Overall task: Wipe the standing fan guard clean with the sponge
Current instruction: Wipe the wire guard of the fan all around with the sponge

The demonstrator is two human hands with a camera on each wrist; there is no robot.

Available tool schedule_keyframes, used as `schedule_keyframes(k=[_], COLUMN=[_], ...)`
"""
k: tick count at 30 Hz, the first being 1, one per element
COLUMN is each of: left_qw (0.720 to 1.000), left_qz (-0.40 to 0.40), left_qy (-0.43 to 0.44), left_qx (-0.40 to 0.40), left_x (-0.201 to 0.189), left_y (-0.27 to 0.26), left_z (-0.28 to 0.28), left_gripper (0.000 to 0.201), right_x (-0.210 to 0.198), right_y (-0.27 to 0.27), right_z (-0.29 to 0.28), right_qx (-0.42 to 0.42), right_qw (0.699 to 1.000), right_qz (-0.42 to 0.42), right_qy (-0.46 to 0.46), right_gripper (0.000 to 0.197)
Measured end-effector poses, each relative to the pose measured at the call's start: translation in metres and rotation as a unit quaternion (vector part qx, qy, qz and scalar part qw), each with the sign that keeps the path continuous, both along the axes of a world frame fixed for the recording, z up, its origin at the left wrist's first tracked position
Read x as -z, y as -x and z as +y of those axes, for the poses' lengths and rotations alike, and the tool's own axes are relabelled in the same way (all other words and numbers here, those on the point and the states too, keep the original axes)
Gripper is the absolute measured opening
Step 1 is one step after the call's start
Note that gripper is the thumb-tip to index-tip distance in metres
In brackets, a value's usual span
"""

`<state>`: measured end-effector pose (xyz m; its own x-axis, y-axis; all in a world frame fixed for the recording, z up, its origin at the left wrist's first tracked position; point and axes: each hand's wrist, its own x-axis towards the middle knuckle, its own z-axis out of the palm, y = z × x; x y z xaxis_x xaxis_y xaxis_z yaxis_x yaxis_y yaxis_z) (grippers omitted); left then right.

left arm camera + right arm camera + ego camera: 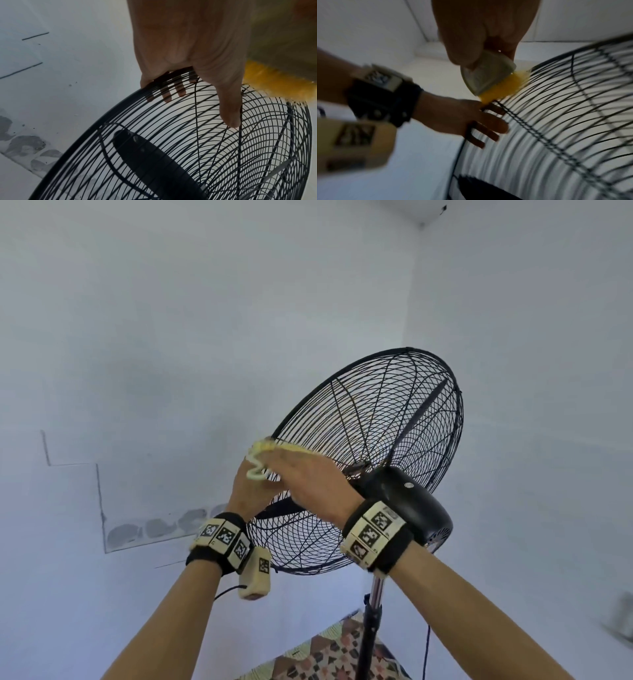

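Observation:
The black wire fan guard tilts up toward the ceiling on its stand. My left hand grips the guard's left rim: in the left wrist view the fingers curl over the rim behind the wires and the thumb lies on the mesh. My right hand holds a yellow sponge with a pale backing. The sponge presses on the rim wires just above the left hand. In the left wrist view the sponge shows at the right edge.
The black motor housing sits under my right wrist, on a pole with a cable beside it. A dark blade lies inside the guard. Pale walls surround; a patterned surface lies below.

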<state>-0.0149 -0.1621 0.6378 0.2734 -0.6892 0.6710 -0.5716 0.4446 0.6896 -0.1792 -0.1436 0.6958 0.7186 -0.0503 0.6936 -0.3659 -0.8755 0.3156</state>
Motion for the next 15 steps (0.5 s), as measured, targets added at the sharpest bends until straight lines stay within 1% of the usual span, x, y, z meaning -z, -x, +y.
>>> schedule_keyframes(k=[1, 2, 3, 4, 5, 6, 7, 8, 9, 10, 11, 12, 13, 14, 15], left_qw=[1.0, 1.0, 1.0, 1.0, 1.0, 1.0, 1.0, 1.0, 1.0, 1.0, 1.0, 1.0, 0.999, 0.999, 1.0], left_qz=[0.001, -0.003, -0.006, -0.006, -0.005, -0.003, -0.001, -0.004, -0.003, -0.002, -0.005, -0.01, -0.013, -0.012, -0.012], left_qy=[0.0, -0.004, -0.007, -0.008, -0.007, -0.006, -0.004, -0.002, -0.003, -0.002, 0.006, 0.011, 0.012, 0.003, -0.008], left_qx=[0.005, 0.001, -0.003, -0.003, -0.001, -0.002, -0.004, -0.008, -0.01, -0.008, 0.0, 0.015, 0.031, 0.03, 0.016], left_x=[0.0, 0.0, 0.0, -0.001, -0.001, 0.0, 0.001, 0.001, 0.001, 0.001, 0.001, 0.001, 0.0, -0.001, -0.002], left_y=[-0.001, -0.002, -0.003, -0.003, -0.003, -0.003, -0.003, -0.002, -0.001, 0.0, 0.001, 0.002, 0.003, 0.002, 0.001], left_z=[0.0, 0.002, 0.003, 0.004, 0.004, 0.004, 0.003, 0.004, 0.004, 0.005, 0.005, 0.006, 0.008, 0.009, 0.009], left_gripper=[0.057, 0.068, 0.084, 0.096, 0.102, 0.104, 0.104, 0.103, 0.098, 0.088, 0.072, 0.056, 0.051, 0.06, 0.077], right_x=[0.001, -0.004, -0.015, -0.027, -0.038, -0.045, -0.046, -0.042, -0.031, -0.016, 0.0, 0.011, 0.014, 0.012, 0.005], right_y=[-0.001, 0.0, 0.002, 0.007, 0.013, 0.018, 0.02, 0.019, 0.016, 0.011, 0.007, 0.006, 0.007, 0.01, 0.013], right_z=[0.001, 0.0, -0.002, -0.007, -0.012, -0.02, -0.025, -0.026, -0.026, -0.024, -0.018, -0.013, -0.01, -0.01, -0.012], right_qx=[-0.011, -0.019, -0.026, -0.031, -0.021, 0.011, 0.047, 0.066, 0.058, 0.03, -0.004, -0.03, -0.055, -0.082, -0.103], right_qw=[1.0, 0.999, 0.992, 0.976, 0.957, 0.944, 0.942, 0.948, 0.962, 0.979, 0.992, 0.997, 0.998, 0.995, 0.986], right_qz=[0.004, -0.043, -0.124, -0.213, -0.288, -0.327, -0.326, -0.298, -0.252, -0.187, -0.114, -0.059, -0.039, -0.065, -0.128], right_qy=[-0.004, -0.015, -0.026, -0.021, 0.006, 0.04, 0.069, 0.084, 0.087, 0.073, 0.053, 0.036, 0.021, 0.007, -0.009], right_gripper=[0.064, 0.063, 0.058, 0.051, 0.045, 0.042, 0.042, 0.046, 0.051, 0.055, 0.056, 0.054, 0.049, 0.043, 0.039])
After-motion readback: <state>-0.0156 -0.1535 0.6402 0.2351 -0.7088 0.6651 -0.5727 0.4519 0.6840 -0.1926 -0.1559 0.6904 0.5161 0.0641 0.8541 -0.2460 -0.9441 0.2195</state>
